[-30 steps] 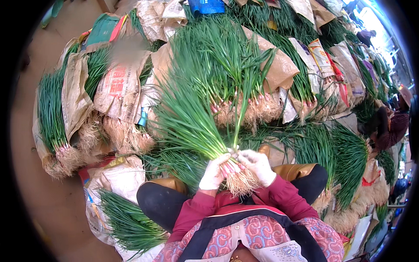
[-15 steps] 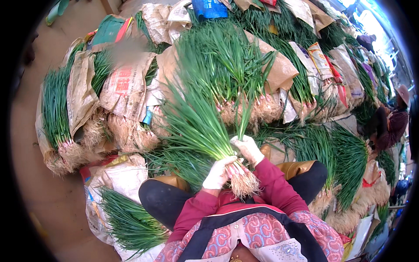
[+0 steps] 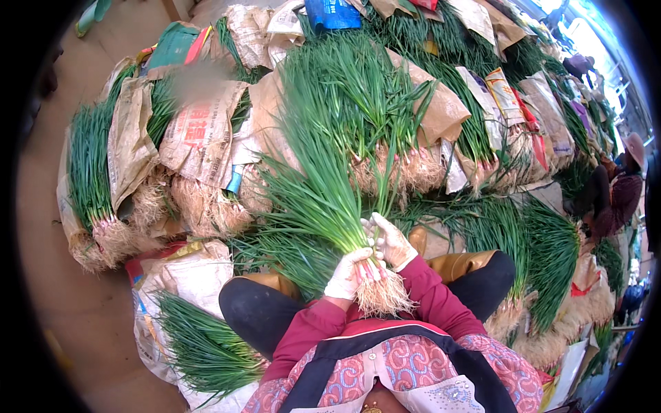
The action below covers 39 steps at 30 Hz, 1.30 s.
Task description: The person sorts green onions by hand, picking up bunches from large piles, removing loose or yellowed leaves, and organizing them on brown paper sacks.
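Observation:
A bunch of spring onions (image 3: 330, 206) is gathered in front of me, green leaves spreading up and left, pinkish-white stems and pale roots hanging toward my lap. My left hand (image 3: 349, 274), in a white glove, is closed around the stems just above the roots. On the other side, my right hand (image 3: 392, 244), also gloved, holds a few thinner stalks (image 3: 383, 189) against the bunch; some of its fingers are hidden behind the leaves. Beyond my hands lies a large heap of spring onions (image 3: 358, 96), roots facing me.
Another pile of spring onions (image 3: 206, 344) lies on a white sack (image 3: 186, 272) at lower left. Root-ended bundles wrapped in brown sacks (image 3: 200, 141) line the far side. More bundles (image 3: 551, 255) lie at right, near another person (image 3: 620, 193). Brown floor (image 3: 82, 323) shows at left.
The thin stalks at my right hand have come in against the main bunch, and that hand's fingers have loosened a little. The bunch has turned slightly more upright, its roots spread wider.

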Motion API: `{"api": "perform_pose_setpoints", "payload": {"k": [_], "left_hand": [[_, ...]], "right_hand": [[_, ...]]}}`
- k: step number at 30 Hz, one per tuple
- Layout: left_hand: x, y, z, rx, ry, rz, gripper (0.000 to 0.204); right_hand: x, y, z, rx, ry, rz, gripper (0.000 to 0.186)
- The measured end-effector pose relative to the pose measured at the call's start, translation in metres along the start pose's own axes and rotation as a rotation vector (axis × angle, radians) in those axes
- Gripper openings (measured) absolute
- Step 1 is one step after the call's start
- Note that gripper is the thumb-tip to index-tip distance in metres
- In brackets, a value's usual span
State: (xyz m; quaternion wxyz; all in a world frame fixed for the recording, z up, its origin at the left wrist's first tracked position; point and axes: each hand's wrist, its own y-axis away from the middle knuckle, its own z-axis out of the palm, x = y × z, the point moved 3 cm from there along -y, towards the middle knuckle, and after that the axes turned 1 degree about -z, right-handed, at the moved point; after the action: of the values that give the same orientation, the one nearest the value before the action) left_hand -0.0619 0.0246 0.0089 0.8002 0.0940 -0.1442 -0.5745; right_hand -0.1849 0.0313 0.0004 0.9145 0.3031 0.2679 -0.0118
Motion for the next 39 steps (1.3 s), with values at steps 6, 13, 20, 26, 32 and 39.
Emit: {"api": "perform_pose_setpoints", "payload": {"k": [6, 13, 20, 26, 32, 39], "left_hand": [[-0.003, 0.006, 0.008, -0.007, 0.058, 0.052, 0.030], [-0.007, 0.002, 0.011, 0.005, 0.050, 0.142, 0.023], [0.012, 0.015, 0.028, -0.066, 0.209, 0.220, 0.019], [0.032, 0.049, 0.060, -0.202, 0.230, 0.301, 0.027], [0.069, 0.073, 0.073, -0.458, 0.303, 0.430, 0.029], [0.053, 0.014, 0.025, -0.154, 0.045, 0.345, 0.070]], "right_hand": [[-0.014, 0.029, 0.025, 0.120, 0.239, -0.027, 0.026], [-0.027, 0.011, 0.027, 0.329, 0.812, -0.598, 0.033], [-0.015, -0.048, 0.031, 0.556, 1.208, -0.663, 0.056], [-0.055, -0.065, -0.048, 0.486, 1.143, -0.438, 0.058], [-0.028, -0.028, -0.059, -0.102, 2.233, 0.293, 0.061], [-0.142, -0.108, 0.023, 0.477, 1.511, -1.058, 0.041]]}}
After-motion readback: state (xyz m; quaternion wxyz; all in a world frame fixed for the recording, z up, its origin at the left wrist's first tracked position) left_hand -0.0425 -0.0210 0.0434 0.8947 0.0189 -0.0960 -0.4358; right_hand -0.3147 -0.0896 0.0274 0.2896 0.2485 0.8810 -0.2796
